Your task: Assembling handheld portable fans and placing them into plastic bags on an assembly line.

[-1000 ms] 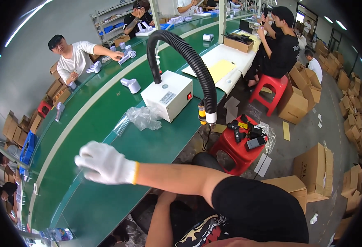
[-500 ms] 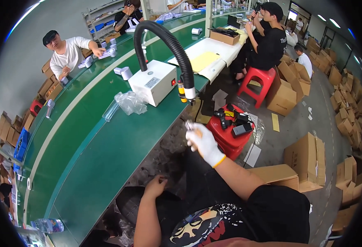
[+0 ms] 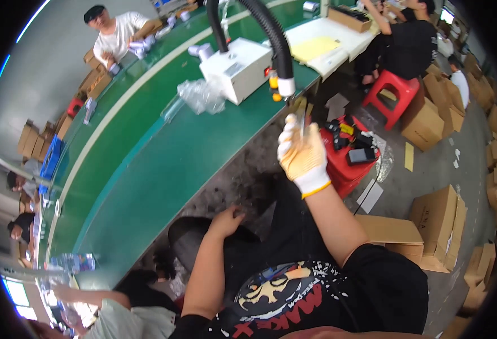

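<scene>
The person's right hand (image 3: 305, 152), in a white knitted glove with a yellow cuff edge, is raised beside the edge of the green surface (image 3: 169, 164), palm side showing and fingers bent upward; a thin blurred thing (image 3: 303, 121) shows at its fingertips, but motion smears it, so I cannot tell what it is or whether the hand is clamped on it; just short of twelve o'clock from that hand, and near it, hangs the white-collared end of a ribbed black hose (image 3: 280, 48), with a yellow-and-black fitting (image 3: 274, 88) alongside; toward eleven o'clock stands a white box-shaped machine (image 3: 240, 73) on the surface, a crumpled clear plastic bag (image 3: 201, 96) just beside it; at three o'clock a red stool (image 3: 340, 169) carries black devices (image 3: 361, 156) and cables; the bare left hand (image 3: 224, 222) is between seven and eight o'clock from the gloved one, over the lap, loosely curled with thumb and forefinger slightly apart; well away from it, between eight and nine o'clock, a clear bottle (image 3: 72, 263) lies on the surface; an open cardboard box (image 3: 440, 229) stands at four o'clock from the right hand.
</scene>
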The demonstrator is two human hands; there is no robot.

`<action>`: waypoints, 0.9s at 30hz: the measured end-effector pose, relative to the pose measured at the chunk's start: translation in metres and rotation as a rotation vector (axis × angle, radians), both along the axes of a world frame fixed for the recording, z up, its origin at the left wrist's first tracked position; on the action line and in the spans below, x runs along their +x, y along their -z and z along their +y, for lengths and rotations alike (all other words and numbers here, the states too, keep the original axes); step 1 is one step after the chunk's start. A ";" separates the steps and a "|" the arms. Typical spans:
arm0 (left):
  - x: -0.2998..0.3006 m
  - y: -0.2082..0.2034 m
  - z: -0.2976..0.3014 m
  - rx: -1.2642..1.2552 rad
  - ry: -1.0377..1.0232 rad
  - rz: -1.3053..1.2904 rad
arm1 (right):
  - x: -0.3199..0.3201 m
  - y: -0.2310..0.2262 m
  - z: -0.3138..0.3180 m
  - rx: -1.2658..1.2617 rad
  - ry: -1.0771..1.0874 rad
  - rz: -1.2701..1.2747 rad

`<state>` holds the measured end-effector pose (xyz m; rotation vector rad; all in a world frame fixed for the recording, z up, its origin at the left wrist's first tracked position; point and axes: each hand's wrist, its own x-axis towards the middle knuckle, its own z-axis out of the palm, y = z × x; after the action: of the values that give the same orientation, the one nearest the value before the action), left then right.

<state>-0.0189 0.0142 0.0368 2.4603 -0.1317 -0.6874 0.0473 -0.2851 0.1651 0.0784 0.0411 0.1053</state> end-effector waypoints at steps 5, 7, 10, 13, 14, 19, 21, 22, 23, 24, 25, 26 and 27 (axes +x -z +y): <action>-0.002 0.010 0.005 0.032 0.005 0.007 | 0.001 0.022 -0.004 -0.632 -0.190 -0.211; -0.002 0.008 0.001 0.047 0.012 0.024 | -0.005 0.036 0.001 -0.820 -0.161 -0.139; -0.001 0.000 -0.005 0.082 0.029 0.010 | -0.007 0.044 -0.001 -0.654 -0.193 -0.122; -0.002 -0.006 -0.006 0.065 0.018 -0.001 | -0.007 0.044 -0.002 -0.139 -0.253 -0.139; -0.001 -0.008 -0.006 0.026 0.012 -0.015 | -0.013 0.046 0.004 -0.183 -0.333 -0.144; 0.001 -0.011 -0.011 0.029 0.019 -0.096 | -0.020 0.092 0.028 -0.560 -0.717 -0.258; -0.002 -0.007 -0.013 0.015 0.026 -0.108 | -0.017 0.111 0.041 -0.684 -0.858 -0.354; -0.002 -0.008 -0.015 0.000 0.048 -0.116 | -0.020 0.112 0.040 -0.883 -0.884 -0.347; -0.004 -0.009 -0.015 0.011 0.006 -0.120 | -0.024 0.112 0.041 -1.085 -0.898 -0.343; -0.003 -0.008 -0.021 0.047 0.024 -0.121 | -0.024 0.109 0.041 -1.297 -0.892 -0.330; -0.004 -0.007 -0.022 0.079 0.045 -0.120 | -0.021 0.107 0.047 -1.300 -0.912 -0.349; -0.004 -0.007 -0.018 0.075 0.023 -0.122 | -0.018 0.105 0.053 -1.239 -0.924 -0.278; -0.004 -0.007 -0.019 0.067 0.024 -0.116 | -0.017 0.103 0.055 -1.184 -0.932 -0.190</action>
<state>-0.0227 -0.0050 0.0437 2.5668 -0.1860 -0.5676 0.0305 -0.2297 0.0622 -1.1484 -0.0581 0.9971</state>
